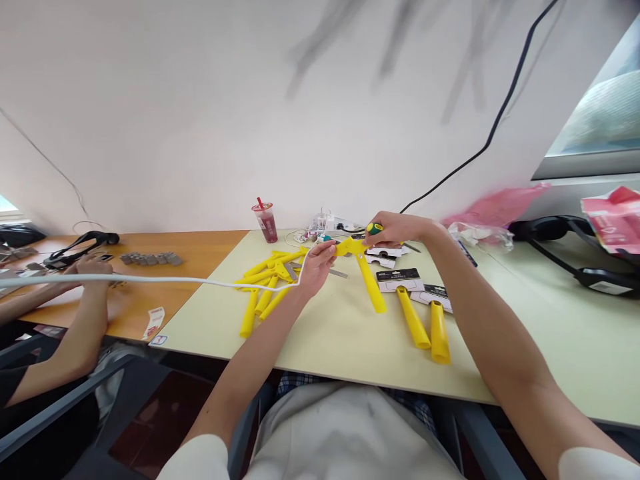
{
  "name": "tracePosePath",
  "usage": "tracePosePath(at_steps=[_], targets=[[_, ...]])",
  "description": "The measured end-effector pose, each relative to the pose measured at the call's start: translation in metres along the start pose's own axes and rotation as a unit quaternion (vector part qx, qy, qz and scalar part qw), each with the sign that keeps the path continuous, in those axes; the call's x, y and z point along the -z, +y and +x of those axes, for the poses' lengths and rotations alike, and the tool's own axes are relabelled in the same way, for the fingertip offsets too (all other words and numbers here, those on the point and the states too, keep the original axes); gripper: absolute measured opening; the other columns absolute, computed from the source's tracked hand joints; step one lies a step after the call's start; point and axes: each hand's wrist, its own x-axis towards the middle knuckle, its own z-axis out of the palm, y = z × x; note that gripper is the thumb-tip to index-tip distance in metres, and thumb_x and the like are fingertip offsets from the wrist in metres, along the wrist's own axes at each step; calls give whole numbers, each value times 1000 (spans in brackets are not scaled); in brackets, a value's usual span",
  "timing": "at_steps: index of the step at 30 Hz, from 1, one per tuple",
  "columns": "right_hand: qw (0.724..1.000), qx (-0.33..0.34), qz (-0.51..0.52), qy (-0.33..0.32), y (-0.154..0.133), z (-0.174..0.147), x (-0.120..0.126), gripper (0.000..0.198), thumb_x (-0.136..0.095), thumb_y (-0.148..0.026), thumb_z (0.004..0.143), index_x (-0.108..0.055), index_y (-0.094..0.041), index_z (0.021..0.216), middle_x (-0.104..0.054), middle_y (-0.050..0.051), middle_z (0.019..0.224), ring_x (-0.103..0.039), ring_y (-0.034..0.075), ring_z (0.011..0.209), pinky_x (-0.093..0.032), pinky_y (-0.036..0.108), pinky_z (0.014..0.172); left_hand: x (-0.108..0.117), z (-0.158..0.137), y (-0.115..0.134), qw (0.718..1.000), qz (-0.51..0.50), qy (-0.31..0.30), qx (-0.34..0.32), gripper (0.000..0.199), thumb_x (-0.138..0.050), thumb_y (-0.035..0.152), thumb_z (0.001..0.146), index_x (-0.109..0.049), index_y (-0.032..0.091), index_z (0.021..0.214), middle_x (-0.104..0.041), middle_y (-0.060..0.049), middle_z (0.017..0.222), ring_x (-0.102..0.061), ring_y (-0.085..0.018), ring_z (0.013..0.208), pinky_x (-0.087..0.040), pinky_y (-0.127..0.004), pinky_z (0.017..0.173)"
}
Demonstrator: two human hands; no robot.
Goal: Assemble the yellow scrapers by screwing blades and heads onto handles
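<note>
Above the pale table, my left hand (317, 264) pinches one end of the wide head of a yellow plastic scraper (371, 283), whose handle slants down toward me. My right hand (393, 228) is closed around a green-and-yellow screwdriver (374, 229) over the other end of the scraper's head. The screwdriver's tip is hidden. Beneath my left hand lies a thin metal blade (339, 273). Left of that hand several yellow scraper parts (265, 283) are heaped. Right of the held scraper, two yellow handles (413, 319) lie with black-and-white cards (399, 280) at their upper ends.
A cup with a red drink (267, 223) stands by the wall near a power strip (325, 221). A white cable (200, 279) crosses from the left. Black headgear (595, 270) and pink plastic (500, 205) lie right. At the orange table (183, 297), another person's arms show beside grey pieces (150, 258).
</note>
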Motion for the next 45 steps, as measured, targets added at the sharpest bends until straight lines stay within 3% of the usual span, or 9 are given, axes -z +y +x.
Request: tracePosePath(at_steps=[4,11,17,22,26,32,35,39,45], targets=[[998,20,20,-57,1,16,-14,56,-83,-69,80,-58,-22,66,-54,0,60,-39,12,53,-31,30,53,4,5,-3,997,60,16,-48,23,-95,27,79,-87,23,101,-83,-4,107,-74,-22,115,-58,-35,105],[993,38,20,-106,17,29,-20,56,-84,-73,81,-67,-20,73,-55,-2,60,-41,12,55,-33,29,56,7,4,-10,991,120,-8,-58,32,-99,40,75,-89,23,100,-84,-6,105,-76,-23,108,-57,-35,101],[993,38,-3,-107,16,27,-18,56,-85,-72,80,-66,-20,74,-50,-4,57,-38,12,55,-29,30,54,6,3,-14,991,125,-49,1,44,-104,47,65,-90,20,96,-85,-7,99,-77,-23,98,-61,-37,97],[994,26,-18,-106,18,26,-17,57,-84,-74,79,-65,-20,73,-48,-4,54,-39,12,54,-29,30,54,8,0,-18,981,142,-107,74,55,-105,51,69,-88,20,111,-85,-11,111,-80,-28,106,-66,-41,94],[994,14,-23,-102,20,27,-18,59,-83,-76,78,-67,-20,74,-48,-3,53,-40,14,54,-32,31,55,7,-3,-22,972,121,-154,129,60,-104,51,73,-84,19,119,-85,-15,116,-83,-27,96,-68,-44,93],[997,-51,-64,-15,25,35,-20,66,-82,-84,76,-73,-19,83,-67,5,73,-46,15,58,-36,32,55,4,-3,-20,988,31,-59,141,28,-94,23,89,-82,12,111,-84,-15,113,-84,-23,93,-64,-47,110],[994,-60,-93,-18,24,39,-22,67,-84,-85,72,-73,-21,91,-71,7,81,-52,18,62,-38,33,57,5,-1,-15,993,-6,-10,117,19,-86,17,94,-81,12,112,-83,-14,112,-83,-20,94,-62,-45,114],[993,-34,-100,-49,18,42,-28,61,-87,-80,71,-71,-24,90,-73,4,81,-54,18,64,-38,33,57,6,1,-11,996,-12,28,88,38,-87,17,92,-78,17,130,-83,-11,114,-83,-21,100,-61,-46,115],[991,-30,-107,-77,12,39,-29,49,-86,-68,76,-70,-24,89,-78,6,87,-58,19,64,-43,33,59,7,0,-11,996,20,-1,87,54,-90,26,89,-77,22,141,-83,-10,119,-84,-23,99,-64,-41,104]])
